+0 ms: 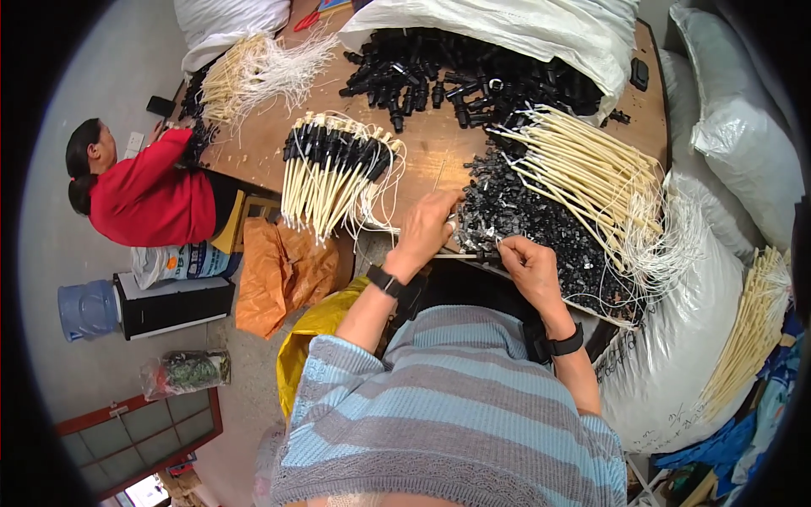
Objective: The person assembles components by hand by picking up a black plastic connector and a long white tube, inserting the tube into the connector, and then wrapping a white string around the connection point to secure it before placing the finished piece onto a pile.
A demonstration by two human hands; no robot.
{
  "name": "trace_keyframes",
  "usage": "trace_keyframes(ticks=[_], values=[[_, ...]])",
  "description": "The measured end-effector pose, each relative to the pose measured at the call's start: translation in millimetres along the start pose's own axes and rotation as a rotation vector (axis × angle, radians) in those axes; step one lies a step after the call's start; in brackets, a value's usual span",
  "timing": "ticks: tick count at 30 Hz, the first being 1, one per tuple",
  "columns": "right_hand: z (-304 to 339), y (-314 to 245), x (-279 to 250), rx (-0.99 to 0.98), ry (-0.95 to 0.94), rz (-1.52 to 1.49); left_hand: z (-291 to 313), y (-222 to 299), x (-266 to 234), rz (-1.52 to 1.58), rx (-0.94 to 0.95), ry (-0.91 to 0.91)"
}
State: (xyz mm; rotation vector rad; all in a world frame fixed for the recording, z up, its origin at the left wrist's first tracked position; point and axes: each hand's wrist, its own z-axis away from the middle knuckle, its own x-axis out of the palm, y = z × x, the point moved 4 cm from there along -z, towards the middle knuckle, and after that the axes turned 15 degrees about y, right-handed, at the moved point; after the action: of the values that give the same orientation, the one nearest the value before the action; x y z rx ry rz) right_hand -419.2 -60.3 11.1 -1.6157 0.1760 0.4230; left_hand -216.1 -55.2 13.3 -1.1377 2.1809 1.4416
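Note:
My left hand (pixel 425 223) is closed at the table's front edge, its fingers curled; a thin, needle-like line rises just above it, and what it grips is hidden. To its right, my right hand (pixel 530 260) pinches at a small whitish bit too little to name. Both hands are beside a heap of small black plastic pieces (pixel 517 201). Beyond my left hand lies a bundle of cream sticks with black fittings (pixel 331 169) and loose white strings. On the heap's right side rests a bundle of plain cream sticks (pixel 583 173) with white strings.
Large black plastic connectors (pixel 422 80) spill from a white sack (pixel 507 25) at the back. A person in red (pixel 152 198) works at the table's left. Full white sacks (pixel 676 338) crowd the right side. An orange bag (pixel 283 275) and a yellow bag (pixel 317 325) stand left of me.

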Motion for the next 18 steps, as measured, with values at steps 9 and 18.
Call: trace_keyframes(ticks=[9, 18], values=[[-14.4, 12.3, -10.1, 0.143, 0.17, -0.044, -4.5, 23.9, 23.1, 0.575, -0.421, -0.079], [-8.4, -1.2, -4.2, -0.12, 0.269, 0.078, 2.3, 74.3, 28.5, 0.317, 0.151, 0.019]])
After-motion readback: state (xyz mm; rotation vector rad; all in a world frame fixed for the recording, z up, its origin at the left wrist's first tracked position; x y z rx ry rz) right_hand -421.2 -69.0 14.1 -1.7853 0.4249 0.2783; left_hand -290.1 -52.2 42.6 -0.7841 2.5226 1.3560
